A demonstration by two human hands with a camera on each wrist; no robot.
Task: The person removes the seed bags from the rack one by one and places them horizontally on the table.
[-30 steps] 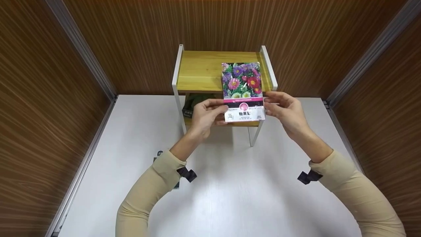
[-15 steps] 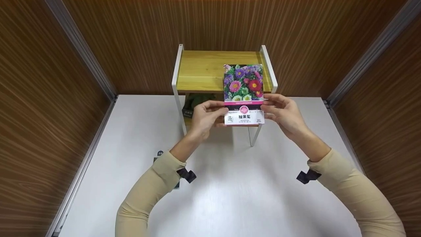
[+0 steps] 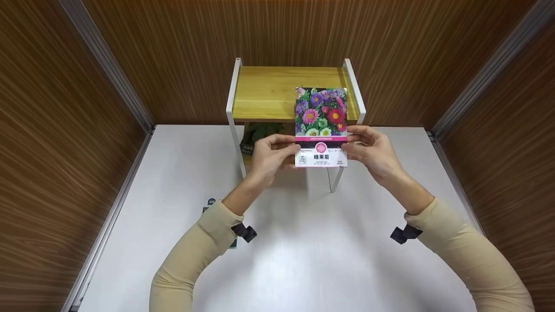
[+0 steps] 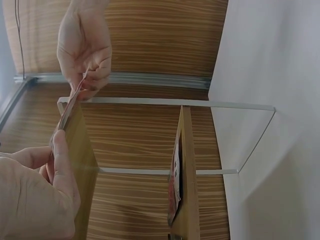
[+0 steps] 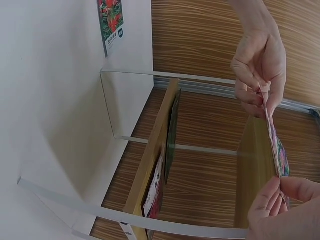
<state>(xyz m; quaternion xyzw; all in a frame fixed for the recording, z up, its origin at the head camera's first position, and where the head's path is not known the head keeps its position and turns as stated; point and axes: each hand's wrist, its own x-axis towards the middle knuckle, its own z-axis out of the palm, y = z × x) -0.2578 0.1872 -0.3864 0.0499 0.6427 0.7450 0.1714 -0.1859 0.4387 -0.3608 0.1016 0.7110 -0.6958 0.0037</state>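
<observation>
A flat flower seed packet [image 3: 321, 115], printed with pink, purple, red and white blooms above a white label, is held upright in front of the shelf rack's top board. My left hand [image 3: 273, 158] pinches its lower left edge, thumb on the front and fingers behind. On the opposite edge, my right hand [image 3: 375, 151] pinches it the same way. Seen nearly edge-on in the left wrist view, the packet [image 4: 65, 115] spans between both hands. The right wrist view also shows the packet [image 5: 277, 150] from its side.
A small rack with a wooden top board [image 3: 264, 91] and white metal frame [image 3: 234, 86] stands against the wood-grain wall. Its lower board carries a dark green packet [image 3: 262, 132] and a reddish packet [image 5: 154, 187]. Another red-flower packet [image 5: 111, 25] lies on the white surface [image 3: 299, 260].
The packet has come down slightly and shifted a little right, its face now more squarely to me. My right thumb has moved onto its front edge; the left hand has barely moved.
</observation>
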